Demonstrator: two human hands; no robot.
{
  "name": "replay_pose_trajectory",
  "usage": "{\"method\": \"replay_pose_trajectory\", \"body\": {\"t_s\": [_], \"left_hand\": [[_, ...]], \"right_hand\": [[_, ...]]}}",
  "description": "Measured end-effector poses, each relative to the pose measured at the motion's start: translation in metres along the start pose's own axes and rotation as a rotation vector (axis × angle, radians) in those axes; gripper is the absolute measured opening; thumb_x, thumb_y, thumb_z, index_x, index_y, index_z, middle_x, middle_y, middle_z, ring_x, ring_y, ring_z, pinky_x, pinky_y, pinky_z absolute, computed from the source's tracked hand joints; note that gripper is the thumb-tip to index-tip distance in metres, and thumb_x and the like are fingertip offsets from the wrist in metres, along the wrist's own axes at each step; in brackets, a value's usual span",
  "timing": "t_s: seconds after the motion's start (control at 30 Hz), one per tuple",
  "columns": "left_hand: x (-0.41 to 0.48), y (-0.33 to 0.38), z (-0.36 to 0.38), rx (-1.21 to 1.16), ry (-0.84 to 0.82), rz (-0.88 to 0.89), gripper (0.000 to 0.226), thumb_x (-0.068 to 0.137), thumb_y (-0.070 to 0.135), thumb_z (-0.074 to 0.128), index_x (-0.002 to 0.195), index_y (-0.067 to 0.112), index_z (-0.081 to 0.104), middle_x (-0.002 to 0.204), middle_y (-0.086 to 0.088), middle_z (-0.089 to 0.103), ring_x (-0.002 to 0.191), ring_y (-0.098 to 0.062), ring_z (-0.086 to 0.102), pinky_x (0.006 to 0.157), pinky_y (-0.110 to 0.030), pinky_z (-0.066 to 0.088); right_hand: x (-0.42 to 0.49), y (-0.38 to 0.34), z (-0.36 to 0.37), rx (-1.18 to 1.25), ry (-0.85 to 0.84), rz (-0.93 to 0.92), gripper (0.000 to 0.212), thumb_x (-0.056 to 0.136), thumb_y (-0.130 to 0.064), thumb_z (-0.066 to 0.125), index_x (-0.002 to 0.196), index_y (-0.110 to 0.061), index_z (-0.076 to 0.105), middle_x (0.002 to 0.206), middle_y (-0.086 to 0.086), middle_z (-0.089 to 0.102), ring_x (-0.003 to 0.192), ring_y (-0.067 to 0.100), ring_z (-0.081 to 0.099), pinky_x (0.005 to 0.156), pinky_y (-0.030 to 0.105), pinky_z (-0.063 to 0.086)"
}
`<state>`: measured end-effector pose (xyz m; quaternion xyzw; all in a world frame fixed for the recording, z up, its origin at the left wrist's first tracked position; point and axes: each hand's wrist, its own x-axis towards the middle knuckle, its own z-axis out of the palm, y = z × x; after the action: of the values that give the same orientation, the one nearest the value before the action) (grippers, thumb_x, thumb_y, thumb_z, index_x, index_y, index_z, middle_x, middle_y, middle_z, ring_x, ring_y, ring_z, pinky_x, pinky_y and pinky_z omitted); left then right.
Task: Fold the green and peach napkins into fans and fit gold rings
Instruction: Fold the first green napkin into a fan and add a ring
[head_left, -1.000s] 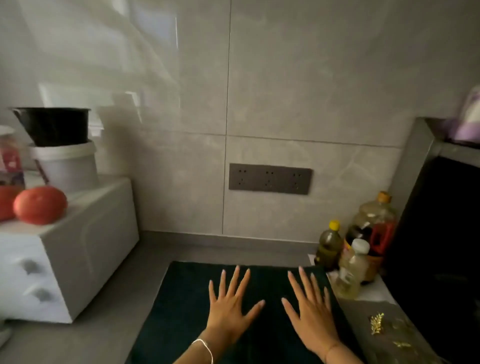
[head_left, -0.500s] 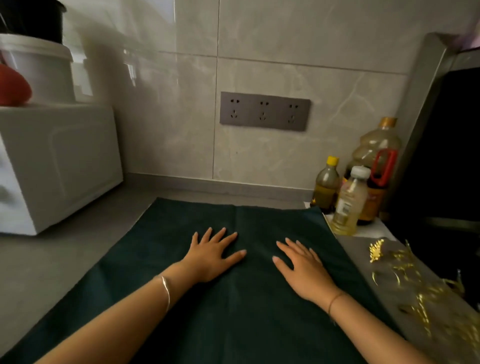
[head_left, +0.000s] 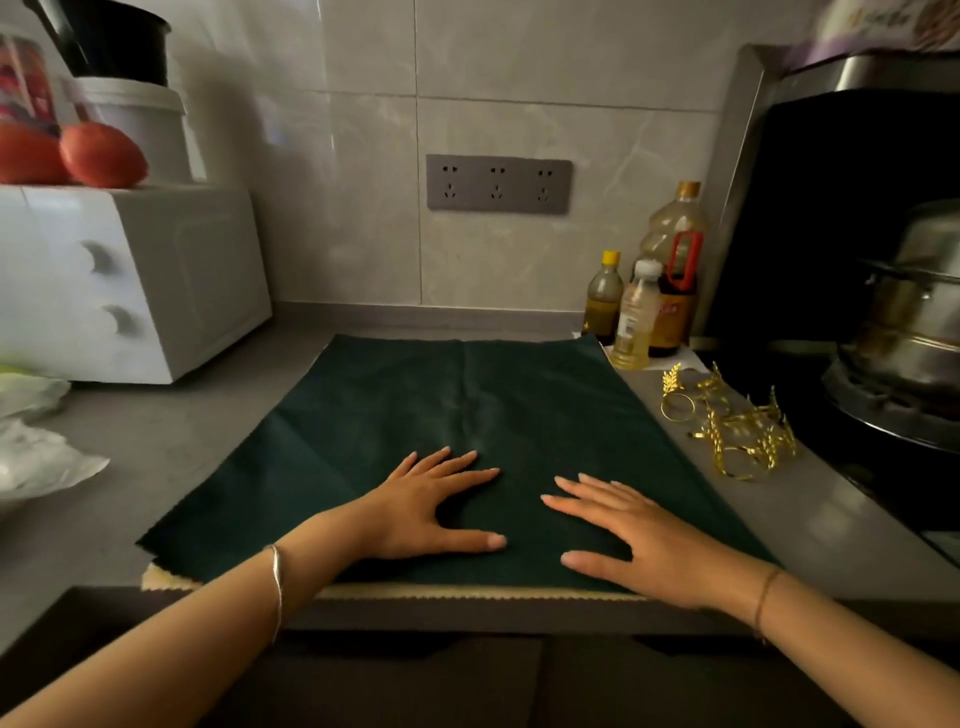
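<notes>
A dark green napkin (head_left: 457, 405) lies spread flat on the grey counter. Under it, a pale peach napkin (head_left: 171, 581) shows only as a thin strip along the near edge. My left hand (head_left: 431, 506) and my right hand (head_left: 628, 535) both rest flat on the near half of the green napkin, fingers straight and spread, a small gap between them. A heap of gold leaf-shaped rings (head_left: 732, 426) lies on the counter to the right of the napkin, beyond my right hand.
Three oil bottles (head_left: 644, 306) stand at the back right corner of the napkin. A stove with a steel pot (head_left: 914, 322) is at the right. A white microwave (head_left: 130, 280) with tomatoes on top stands at the left. White plastic bags (head_left: 36, 447) lie at the near left.
The view has tilted down and drawn back. Both hands have slid toward me along the green napkin, from its far half to its near edge, staying flat.
</notes>
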<state>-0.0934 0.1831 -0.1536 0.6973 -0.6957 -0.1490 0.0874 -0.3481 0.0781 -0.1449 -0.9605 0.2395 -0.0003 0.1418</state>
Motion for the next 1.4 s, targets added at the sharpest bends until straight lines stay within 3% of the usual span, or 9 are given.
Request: {"method": "replay_pose_trajectory", "body": {"t_s": [0.17,0.37,0.57,0.73,0.9,1.03,1.2,1.3,1.4], "left_hand": [[-0.022,0.011,0.003,-0.053,0.016,0.035,0.094,0.066,0.081,0.054,0.146,0.048,0.016,0.156,0.021,0.006,0.144,-0.003,-0.005,0.118,-0.038,-0.007],[-0.038,0.021,0.004,-0.048,0.047,0.053,0.089,0.071,0.068,0.063,0.147,0.042,0.023,0.155,0.021,0.014,0.143,0.000,0.001,0.119,-0.035,-0.004],[-0.048,0.021,-0.002,-0.133,0.108,0.032,0.063,0.081,0.067,0.053,0.137,0.040,0.045,0.145,0.022,0.039,0.137,0.003,0.027,0.116,-0.029,0.024],[-0.058,0.021,-0.020,-0.025,0.118,0.028,0.043,0.092,0.050,0.050,0.129,0.028,0.057,0.121,0.014,0.062,0.105,-0.002,0.058,0.092,-0.020,0.044],[-0.069,-0.007,-0.045,0.110,0.129,-0.057,0.027,0.096,0.031,0.052,0.118,0.021,0.064,0.112,0.005,0.066,0.091,-0.009,0.057,0.084,-0.023,0.043],[-0.078,-0.023,-0.065,0.019,0.111,-0.107,0.029,0.095,0.032,0.053,0.118,0.019,0.065,0.111,0.008,0.064,0.096,-0.011,0.057,0.087,-0.022,0.041],[-0.075,-0.011,-0.101,-0.076,-0.177,-0.276,0.041,0.086,0.053,0.057,0.102,0.017,0.069,0.096,0.000,0.070,0.083,-0.018,0.065,0.084,-0.029,0.051],[-0.073,0.002,-0.129,-0.193,-0.420,-0.386,0.018,0.087,0.045,0.061,0.092,0.028,0.066,0.087,0.010,0.070,0.079,-0.007,0.068,0.073,-0.021,0.055],[-0.061,-0.002,-0.151,-0.209,-0.471,-0.377,0.022,0.085,0.044,0.062,0.099,0.027,0.064,0.094,0.011,0.070,0.087,-0.007,0.067,0.078,-0.021,0.053]], "right_hand": [[-0.020,-0.013,0.002,0.012,0.050,0.003,0.070,0.072,-0.076,0.048,0.137,-0.057,0.026,0.148,-0.032,0.010,0.137,-0.009,0.002,0.115,0.023,0.007],[-0.024,-0.020,0.002,-0.008,0.131,-0.022,0.050,0.083,-0.065,0.049,0.130,-0.052,0.043,0.145,-0.029,0.030,0.135,-0.008,0.021,0.113,0.026,0.020],[-0.026,-0.025,-0.001,-0.012,0.223,-0.050,0.031,0.095,-0.041,0.048,0.123,-0.035,0.059,0.129,-0.022,0.055,0.119,-0.007,0.047,0.098,0.008,0.032],[-0.023,-0.021,-0.014,0.078,0.358,-0.004,0.027,0.094,-0.035,0.053,0.117,-0.030,0.064,0.115,-0.017,0.065,0.104,-0.006,0.057,0.091,0.014,0.045],[-0.021,-0.007,-0.027,-0.031,0.037,0.085,0.025,0.092,-0.038,0.054,0.116,-0.041,0.059,0.115,-0.026,0.057,0.101,-0.005,0.055,0.093,0.022,0.048],[-0.021,-0.002,-0.044,0.211,0.048,0.080,0.014,0.092,-0.035,0.053,0.099,-0.041,0.063,0.097,-0.020,0.067,0.090,-0.006,0.061,0.084,0.017,0.048],[-0.030,-0.005,-0.088,0.312,-0.294,0.204,0.035,0.082,-0.051,0.057,0.075,-0.018,0.064,0.065,-0.001,0.052,0.055,0.008,0.046,0.059,0.018,0.038],[-0.030,-0.005,-0.117,0.410,-0.528,0.272,0.023,0.089,-0.036,0.058,0.086,-0.015,0.068,0.078,-0.003,0.068,0.066,0.006,0.062,0.063,0.017,0.047],[-0.016,0.004,-0.138,0.483,-0.493,0.266,0.022,0.081,-0.032,0.065,0.094,-0.015,0.072,0.095,0.005,0.073,0.081,0.014,0.069,0.069,0.022,0.052]]}}
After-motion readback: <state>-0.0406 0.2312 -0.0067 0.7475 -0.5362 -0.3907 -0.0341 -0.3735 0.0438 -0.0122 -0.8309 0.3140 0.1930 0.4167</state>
